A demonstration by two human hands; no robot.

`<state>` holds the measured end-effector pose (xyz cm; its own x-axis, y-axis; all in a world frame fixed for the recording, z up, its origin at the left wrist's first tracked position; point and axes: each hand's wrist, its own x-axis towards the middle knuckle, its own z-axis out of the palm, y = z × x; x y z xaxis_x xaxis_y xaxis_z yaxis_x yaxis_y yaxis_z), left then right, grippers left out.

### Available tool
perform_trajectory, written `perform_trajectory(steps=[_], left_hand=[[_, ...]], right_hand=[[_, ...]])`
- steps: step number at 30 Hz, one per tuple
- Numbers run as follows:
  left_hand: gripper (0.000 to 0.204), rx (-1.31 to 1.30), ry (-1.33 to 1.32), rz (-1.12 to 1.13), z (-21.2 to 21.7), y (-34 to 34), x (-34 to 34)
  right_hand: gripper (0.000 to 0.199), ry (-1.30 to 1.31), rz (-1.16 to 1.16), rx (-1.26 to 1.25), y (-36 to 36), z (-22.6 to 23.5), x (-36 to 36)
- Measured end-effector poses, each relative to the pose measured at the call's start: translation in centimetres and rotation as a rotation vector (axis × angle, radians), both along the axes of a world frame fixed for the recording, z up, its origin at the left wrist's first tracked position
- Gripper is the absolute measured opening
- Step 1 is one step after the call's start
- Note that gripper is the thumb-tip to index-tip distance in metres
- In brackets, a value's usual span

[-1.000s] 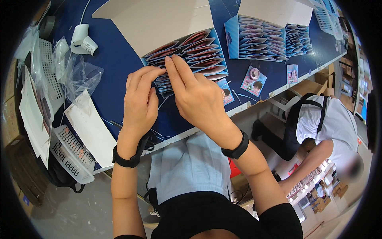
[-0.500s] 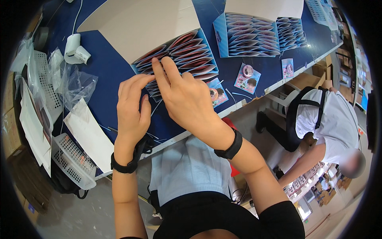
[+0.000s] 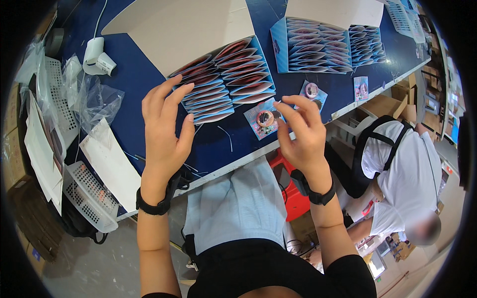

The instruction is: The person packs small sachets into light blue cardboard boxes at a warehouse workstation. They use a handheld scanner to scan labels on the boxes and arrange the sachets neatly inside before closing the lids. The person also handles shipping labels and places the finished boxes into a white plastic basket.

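Observation:
An opened display box (image 3: 271, 69) with a blue rim holds rows of thin, printed packets (image 3: 208, 99) standing on edge. At its near left corner is my left hand (image 3: 166, 119), fingers spread, the fingertips by the ends of the packets and nothing in its grasp. My right hand (image 3: 305, 131) is at the right edge of a loose blue and pink packet, its curled fingers and thumb apart. A round badge (image 3: 265, 118) lies on that packet. Behind the right hand, another round badge (image 3: 311, 90) rests on a second packet, partly covered by the fingers.
A second packed blue box (image 3: 280, 47) stands at the back right, near a single packet (image 3: 361, 88). White device (image 3: 94, 52), clear plastic bags (image 3: 99, 102) and perforated baskets (image 3: 92, 198) are at left. A person (image 3: 397, 174) bends over beside a red stool (image 3: 288, 186).
My right hand has left the box and moved right, beside the loose packet with the badge. My left hand has spread its fingers at the box's left side. The near packets now show.

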<state>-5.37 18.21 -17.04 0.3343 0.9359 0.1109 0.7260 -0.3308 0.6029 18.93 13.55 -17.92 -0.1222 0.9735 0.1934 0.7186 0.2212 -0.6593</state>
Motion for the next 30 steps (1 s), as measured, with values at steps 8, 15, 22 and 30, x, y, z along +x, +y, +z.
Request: perform_trajectory(steps=[8, 15, 22, 30], left_hand=[[0.06, -0.031, 0.038, -0.035, 0.0, -0.2, 0.9], [0.065, -0.086, 0.105, -0.012, 0.1, -0.7, 1.0], [0.062, -0.09, 0.09, -0.008, -0.1, -0.8, 0.8], [0.068, -0.085, 0.114, 0.005, 0.1, -0.5, 0.7]], right_hand=[[0.028, 0.106, 0.083, -0.019, 3.7, 1.8, -0.9], [0.018, -0.161, 0.33, 0.269, 9.5, 1.2, -5.9], [0.016, -0.432, 0.371, 0.326, 11.2, -0.4, -8.2], [0.018, -0.099, 0.226, 0.557, 10.9, 2.8, -6.7]])
